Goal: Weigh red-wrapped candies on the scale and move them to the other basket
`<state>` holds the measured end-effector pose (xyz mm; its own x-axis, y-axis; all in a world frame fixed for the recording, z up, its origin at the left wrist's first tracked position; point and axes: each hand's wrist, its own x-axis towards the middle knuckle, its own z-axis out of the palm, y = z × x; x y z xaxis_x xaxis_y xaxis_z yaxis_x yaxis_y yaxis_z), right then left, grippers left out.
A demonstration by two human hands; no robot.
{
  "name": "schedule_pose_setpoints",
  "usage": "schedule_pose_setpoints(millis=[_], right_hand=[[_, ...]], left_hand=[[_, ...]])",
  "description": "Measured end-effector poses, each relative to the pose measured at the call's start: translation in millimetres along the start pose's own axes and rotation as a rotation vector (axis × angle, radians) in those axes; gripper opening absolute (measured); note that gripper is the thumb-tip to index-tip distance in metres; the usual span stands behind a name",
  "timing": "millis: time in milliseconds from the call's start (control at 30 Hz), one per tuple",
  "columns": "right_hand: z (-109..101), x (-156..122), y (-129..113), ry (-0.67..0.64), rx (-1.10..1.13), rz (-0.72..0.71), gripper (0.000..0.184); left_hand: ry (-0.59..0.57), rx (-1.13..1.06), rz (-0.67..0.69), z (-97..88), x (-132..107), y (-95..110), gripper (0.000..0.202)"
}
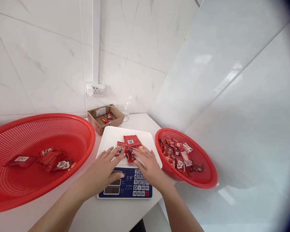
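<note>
Near the centre of the frame, a small pile of red packets (131,141) is being touched by both hands on the white weighing tray (111,135) of a scale (129,190). The left hand (103,167) is being held flat and open, fingers spread, with the fingertips resting on the nearest packet; nothing is being clamped. The right hand (148,164) is likewise being laid open over the near edge of the pile, fingers apart, so the packets beneath it are being hidden. One of the scale's displays is being partly covered by the left thumb, and the figures on the other are too small to be read. The print on the packets cannot be made out. Both forearms are being cut off by the lower edge.

At the left, a large red basket (87,129) with a few packets in it is being cropped by the frame edge; at the right, many more packets are being held by a smaller red basket (209,180). Above the tray, a few packets are being held by a cardboard box (95,120), and a clear bottle (127,108) just beside it is hard to make out.

Everything is being borne by a white tabletop (106,216) set into a corner of white marbled wall tiles (38,64), where a socket (98,90) is being shown. The far right is being darkened by the lens rim.
</note>
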<state>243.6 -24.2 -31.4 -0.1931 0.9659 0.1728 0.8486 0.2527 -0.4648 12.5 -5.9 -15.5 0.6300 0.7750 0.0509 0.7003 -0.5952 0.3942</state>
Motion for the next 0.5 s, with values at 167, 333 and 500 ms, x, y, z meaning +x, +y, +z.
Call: schedule_pose_setpoints(millis=[167,333,500], right_hand=[[-34.4,-14.7,30.5,0.292,-0.044,0.08,0.047],[-56.9,-45.5,75.2,0.325,-0.192,0.449,0.049],[-46.0,-61.0,87.5,0.096,-0.352,0.794,0.049]], left_hand=[[0.293,-0.042,-0.047,-17.1,-5.5,-7.6,0.057],[0.843,-0.25,-0.1,-36.5,-17.1,2.2,0.044],[1.226,-0.537,0.049,-39.5,-25.1,9.3,0.034]])
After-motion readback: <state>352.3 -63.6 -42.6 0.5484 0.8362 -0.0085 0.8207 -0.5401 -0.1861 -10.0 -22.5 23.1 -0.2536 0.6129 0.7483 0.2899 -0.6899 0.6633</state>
